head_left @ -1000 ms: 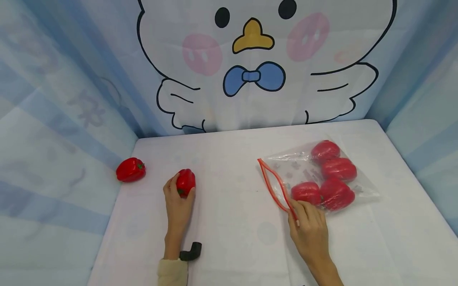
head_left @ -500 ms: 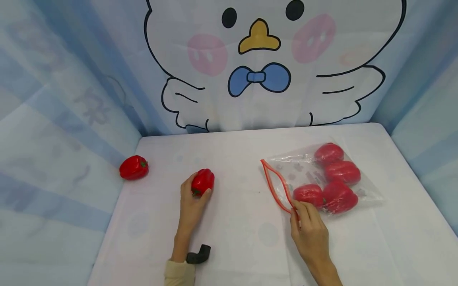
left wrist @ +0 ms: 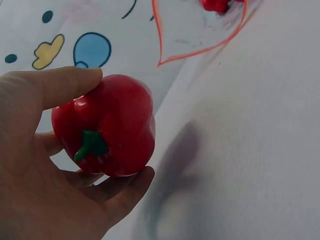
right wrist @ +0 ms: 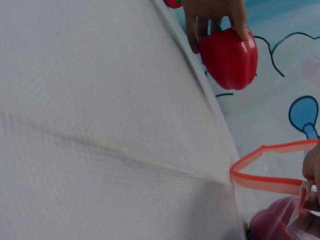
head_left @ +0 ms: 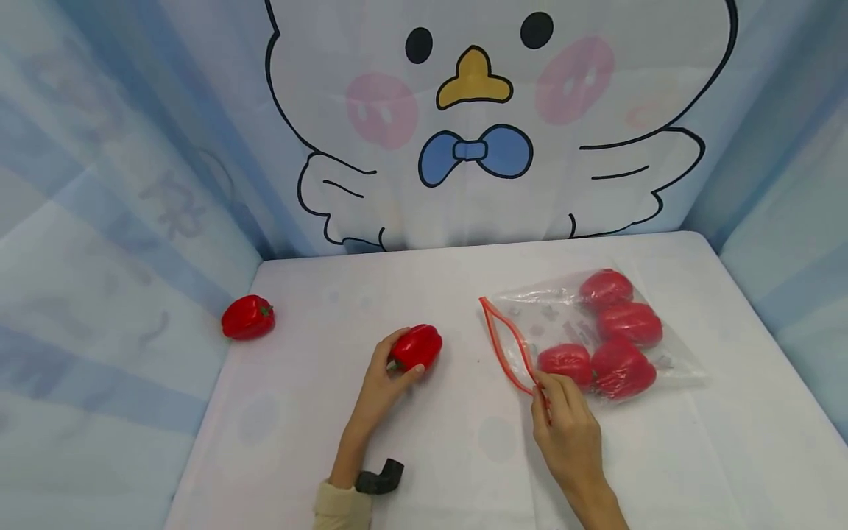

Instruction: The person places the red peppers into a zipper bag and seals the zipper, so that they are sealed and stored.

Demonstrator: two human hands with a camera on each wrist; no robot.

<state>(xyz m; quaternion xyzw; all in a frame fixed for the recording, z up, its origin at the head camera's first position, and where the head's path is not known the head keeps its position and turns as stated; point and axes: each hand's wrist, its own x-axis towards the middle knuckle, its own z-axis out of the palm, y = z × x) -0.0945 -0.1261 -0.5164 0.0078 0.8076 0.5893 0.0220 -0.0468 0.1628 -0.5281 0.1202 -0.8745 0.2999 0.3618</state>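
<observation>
My left hand [head_left: 383, 390] grips a red bell pepper [head_left: 420, 346] with a green stem, thumb on one side and fingers on the other. In the left wrist view this pepper [left wrist: 125, 125] is raised off the table, its shadow to the right. My right hand [head_left: 568, 438] pinches the near end of the orange-red zip edge [head_left: 501, 346] of a clear plastic bag [head_left: 530, 302]. The bag's mouth gapes toward the left. Several red peppers lie inside the bag, among them one by its mouth [head_left: 565, 364]. Part of the zip edge is hidden behind my right fingers.
Another red pepper [head_left: 248, 318] lies at the table's far left edge. A white cloth covers the table [head_left: 298, 434], with patterned curtains on its left, back and right. A black strap piece [head_left: 380, 477] sits at my left wrist.
My left hand has carried the pepper to the right, toward the bag, and turned it so its stem points left. My right hand keeps its hold on the bag's edge.
</observation>
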